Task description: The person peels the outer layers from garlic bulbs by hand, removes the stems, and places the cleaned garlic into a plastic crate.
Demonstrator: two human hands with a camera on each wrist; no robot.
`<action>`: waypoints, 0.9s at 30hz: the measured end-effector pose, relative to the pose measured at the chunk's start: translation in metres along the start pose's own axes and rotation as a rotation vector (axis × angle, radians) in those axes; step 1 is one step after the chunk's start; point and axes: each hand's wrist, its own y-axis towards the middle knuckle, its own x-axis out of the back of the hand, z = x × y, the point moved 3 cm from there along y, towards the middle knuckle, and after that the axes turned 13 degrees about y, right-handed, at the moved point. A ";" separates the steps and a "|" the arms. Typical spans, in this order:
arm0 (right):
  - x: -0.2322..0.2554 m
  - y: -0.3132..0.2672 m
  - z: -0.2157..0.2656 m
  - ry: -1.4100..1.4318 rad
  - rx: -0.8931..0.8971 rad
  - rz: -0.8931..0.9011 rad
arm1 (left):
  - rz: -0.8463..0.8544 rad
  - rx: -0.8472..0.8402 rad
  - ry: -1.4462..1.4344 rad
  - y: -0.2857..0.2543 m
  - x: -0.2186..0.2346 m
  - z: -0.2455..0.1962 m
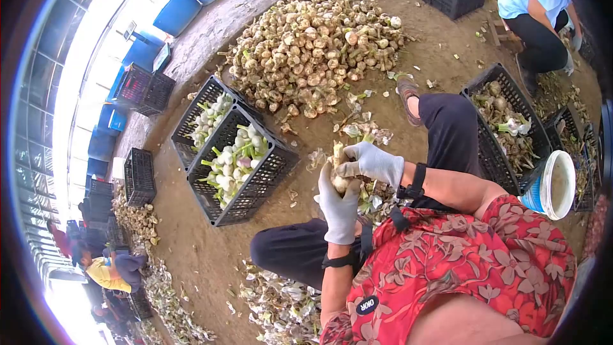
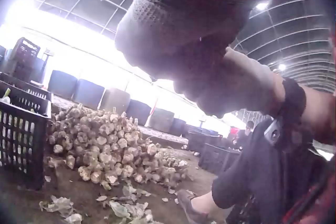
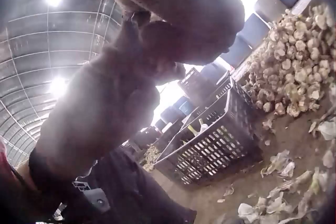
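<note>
Wearing pale knit gloves, both hands meet around one garlic bulb (image 1: 340,184) with a stub of stem (image 1: 338,151). My left hand (image 1: 339,212) grips the bulb from below, and its fingers curl round it. From the other side my right hand (image 1: 372,162) pinches at the bulb near the stem. In the left wrist view the gloved left hand (image 2: 178,29) fills the top and covers most of the bulb. In the right wrist view the right hand (image 3: 178,14) is dark overhead, close to the left hand (image 3: 107,95).
A large heap of untrimmed garlic (image 1: 313,48) lies ahead. Two black crates (image 1: 246,201) hold cleaned bulbs. Peelings (image 1: 281,303) litter the ground by the legs. A crate of garlic scraps (image 1: 539,134) and a white bucket (image 1: 563,185) stand at right; another person (image 1: 536,0) bends nearby.
</note>
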 end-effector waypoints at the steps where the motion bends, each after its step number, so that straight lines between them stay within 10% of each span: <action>1: 0.003 0.002 -0.008 0.017 -0.028 0.024 | 0.020 0.063 -0.177 -0.003 -0.001 0.002; 13: 0.016 -0.016 0.010 0.184 -0.181 0.154 | -0.047 -0.048 -0.377 -0.010 -0.016 0.024; 17: 0.014 -0.020 0.014 0.279 -0.172 0.128 | 0.210 0.359 -0.686 -0.011 -0.003 0.003; 27: 0.006 -0.006 -0.013 -0.040 -0.053 0.030 | -0.031 0.443 -0.734 -0.012 -0.018 0.021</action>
